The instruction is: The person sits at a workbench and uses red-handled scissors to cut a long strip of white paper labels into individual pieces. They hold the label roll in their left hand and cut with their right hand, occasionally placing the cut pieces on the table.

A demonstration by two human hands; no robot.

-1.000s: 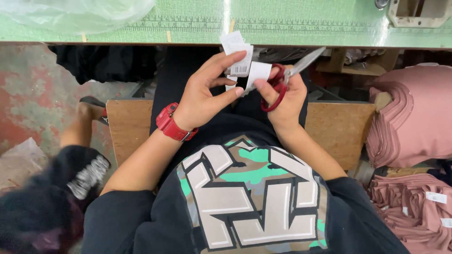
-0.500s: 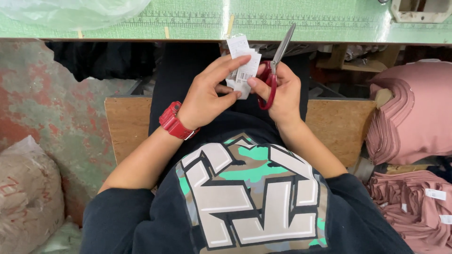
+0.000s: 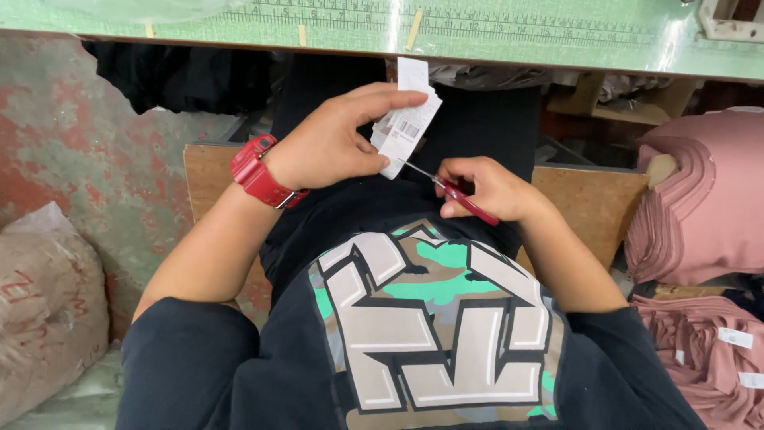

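snipping paper tags over the lap

sitting close under the green worktable [image 3: 509, 48], whose near edge with its printed ruler runs across the top of the view, the person works in the gap between that edge and their own dark printed shirt [image 3: 430, 326]. stacks of folded pink fabric [image 3: 704, 207] fill the right side, and a pale sack [image 3: 44, 310] sits low at the left by the worn floor. a wooden board [image 3: 593, 207] crosses behind the hands, below the table's near edge.

the left hand [image 3: 330, 147], with a red wristwatch [image 3: 259, 171], is closed in a pinch, thumb and fingers gripping a small bunch of white paper tags [image 3: 406, 119] held upright just under the table's near edge. the right hand [image 3: 493, 191] is curled tight around red-handled scissors [image 3: 454, 191], whose thin blades reach up to the lower corner of the tags and seem to touch it.

as a judgement, the cut is only beginning: the blades meet the bottom of the bunch, and the tags look whole above that. no trimmed pieces show.

open room is tight above, where the tags nearly meet the table's near edge; there is more toward the lap and the left, while the fabric crowds the right.
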